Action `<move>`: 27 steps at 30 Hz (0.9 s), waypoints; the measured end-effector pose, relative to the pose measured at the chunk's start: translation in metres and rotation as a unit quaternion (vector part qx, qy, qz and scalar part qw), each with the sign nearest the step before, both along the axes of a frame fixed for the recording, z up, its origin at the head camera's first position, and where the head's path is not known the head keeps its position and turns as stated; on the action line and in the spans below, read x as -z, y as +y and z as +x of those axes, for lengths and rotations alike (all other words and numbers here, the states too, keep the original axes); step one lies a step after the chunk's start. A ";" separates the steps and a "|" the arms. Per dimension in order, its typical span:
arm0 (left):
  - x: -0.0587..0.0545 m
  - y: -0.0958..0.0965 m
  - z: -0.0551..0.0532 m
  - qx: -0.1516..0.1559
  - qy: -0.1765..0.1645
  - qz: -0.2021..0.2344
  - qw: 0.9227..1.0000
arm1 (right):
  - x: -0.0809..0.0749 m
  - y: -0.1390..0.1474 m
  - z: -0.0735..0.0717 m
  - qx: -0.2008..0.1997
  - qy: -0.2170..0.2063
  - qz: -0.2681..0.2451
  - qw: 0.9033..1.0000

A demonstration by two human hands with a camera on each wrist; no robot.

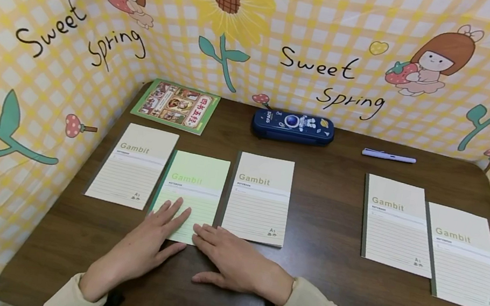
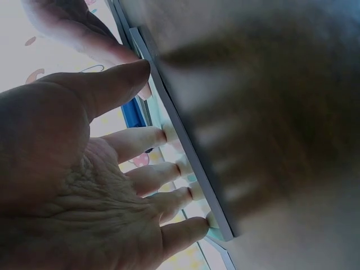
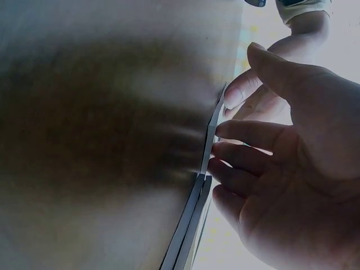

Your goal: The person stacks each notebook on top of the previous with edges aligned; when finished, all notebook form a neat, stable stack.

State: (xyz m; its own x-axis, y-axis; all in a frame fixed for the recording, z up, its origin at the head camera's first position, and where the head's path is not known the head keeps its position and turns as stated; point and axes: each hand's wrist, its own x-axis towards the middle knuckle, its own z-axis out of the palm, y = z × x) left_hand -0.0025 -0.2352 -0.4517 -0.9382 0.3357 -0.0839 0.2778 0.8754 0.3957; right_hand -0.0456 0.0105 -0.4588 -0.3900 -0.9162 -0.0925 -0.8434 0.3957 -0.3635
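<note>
A light green "Gambit" notebook (image 1: 197, 172) lies on the table between two cream notebooks. My left hand (image 1: 142, 244) rests on its lower left part, fingers extended, with the thumb near its bottom edge. From the right, my right hand (image 1: 238, 261) touches its lower right corner with the fingertips. The left wrist view shows the left fingertips on the cover, above the notebook's thin edge (image 2: 183, 135). Fairly straight fingers of the right hand (image 3: 304, 169) meet the edge in the right wrist view. Neither hand grips anything.
One cream notebook (image 1: 134, 166) lies left of the green one, and a cream stack (image 1: 258, 204) lies right. Farther right, two cream notebooks (image 1: 395, 223) overlap. Behind are a picture book (image 1: 176, 106), a blue pencil case (image 1: 292, 127) and a lilac pen (image 1: 389, 156). Patterned cloth walls border the table.
</note>
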 end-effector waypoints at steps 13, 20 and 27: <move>-0.007 -0.008 -0.006 -0.059 0.025 0.042 0.997 | -0.006 0.003 0.000 0.095 -0.175 -0.072 0.977; -0.010 -0.017 -0.007 -0.138 0.057 0.082 0.985 | -0.008 0.007 0.004 0.170 -0.229 -0.141 0.948; -0.015 -0.026 -0.004 -0.198 0.041 0.098 0.974 | -0.011 0.013 0.012 0.233 -0.397 -0.202 0.864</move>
State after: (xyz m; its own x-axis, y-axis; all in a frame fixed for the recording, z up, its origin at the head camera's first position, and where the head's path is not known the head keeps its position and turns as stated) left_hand -0.0062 -0.2616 -0.4364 -0.9983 -0.0524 0.0265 -0.0288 0.8307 0.5560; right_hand -0.0339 0.0234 -0.4479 -0.6859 -0.6971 -0.2088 -0.0480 0.3297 -0.9429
